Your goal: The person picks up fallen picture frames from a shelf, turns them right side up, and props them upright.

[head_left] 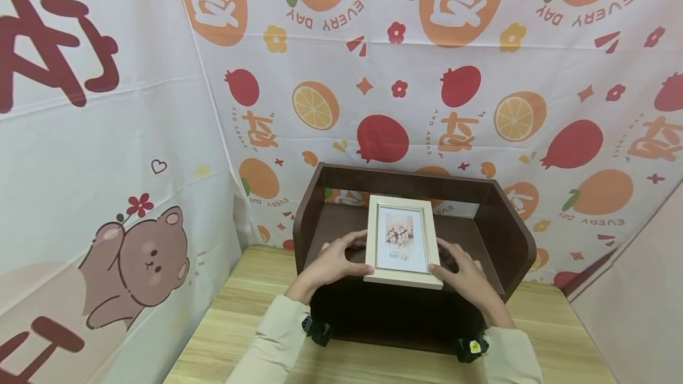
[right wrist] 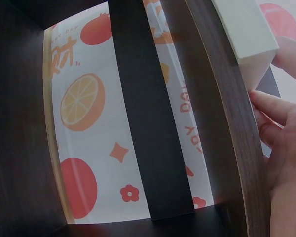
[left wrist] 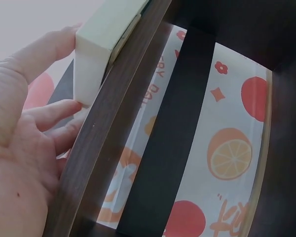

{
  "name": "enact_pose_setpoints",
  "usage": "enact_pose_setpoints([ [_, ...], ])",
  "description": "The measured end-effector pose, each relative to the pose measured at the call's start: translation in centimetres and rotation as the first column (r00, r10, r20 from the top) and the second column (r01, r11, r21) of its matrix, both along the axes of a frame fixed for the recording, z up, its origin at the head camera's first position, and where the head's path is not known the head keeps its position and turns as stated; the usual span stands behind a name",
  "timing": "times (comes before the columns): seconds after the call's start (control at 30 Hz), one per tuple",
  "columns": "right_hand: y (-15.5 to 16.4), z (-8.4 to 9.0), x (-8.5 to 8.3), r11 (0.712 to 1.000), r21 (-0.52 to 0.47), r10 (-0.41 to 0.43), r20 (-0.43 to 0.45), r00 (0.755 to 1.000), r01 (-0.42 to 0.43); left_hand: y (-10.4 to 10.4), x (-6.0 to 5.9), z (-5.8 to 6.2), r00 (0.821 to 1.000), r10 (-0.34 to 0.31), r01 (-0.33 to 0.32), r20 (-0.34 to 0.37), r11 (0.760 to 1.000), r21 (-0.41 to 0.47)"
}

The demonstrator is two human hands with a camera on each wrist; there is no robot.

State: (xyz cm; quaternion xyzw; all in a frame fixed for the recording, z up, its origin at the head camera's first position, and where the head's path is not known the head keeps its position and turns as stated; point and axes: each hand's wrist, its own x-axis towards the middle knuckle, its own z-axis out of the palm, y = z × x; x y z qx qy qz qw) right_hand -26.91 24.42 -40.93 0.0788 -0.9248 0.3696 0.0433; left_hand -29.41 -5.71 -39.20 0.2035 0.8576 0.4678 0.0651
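Observation:
A cream picture frame (head_left: 403,240) with a flower photo stands at the front edge of the top board of a dark brown wooden shelf (head_left: 512,236). My left hand (head_left: 333,259) holds the frame's left side, thumb at its lower corner. My right hand (head_left: 463,271) holds its right side. In the left wrist view the frame's cream corner (left wrist: 96,54) sits between my thumb and fingers (left wrist: 54,111) above the shelf board (left wrist: 113,128). The right wrist view shows the frame's other corner (right wrist: 246,37) with my fingers (right wrist: 274,113) against it.
The shelf stands on a light wooden table (head_left: 251,319). Fruit-print cloth (head_left: 459,88) hangs behind it and a bear-print cloth (head_left: 96,194) hangs on the left. Through the shelf's open back, both wrist views show the fruit cloth (left wrist: 227,148).

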Motion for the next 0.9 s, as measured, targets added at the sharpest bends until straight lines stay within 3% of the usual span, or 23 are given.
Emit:
enact_pose_setpoints([
  [0.23,0.19,0.42,0.27,0.996,-0.086,-0.003,0.052,0.999,0.007,-0.16,0.03,-0.14,1.000,-0.004,0.003,0.021,0.997,0.073],
  [0.37,0.18,0.09,0.12,0.992,-0.125,0.010,0.017,1.000,-0.008,-0.12,-0.08,-0.22,0.999,-0.019,0.014,0.038,0.992,0.126],
  [0.6,0.39,-0.22,0.15,0.985,-0.170,0.042,0.006,0.999,-0.041,0.12,-0.77,-0.27,0.994,-0.101,0.092,0.029,0.974,0.205],
  [0.9,0.09,-0.20,0.03,0.973,-0.226,0.035,-0.013,0.999,-0.037,0.32,-0.90,-0.28,0.995,-0.100,0.094,0.011,0.963,0.252],
])
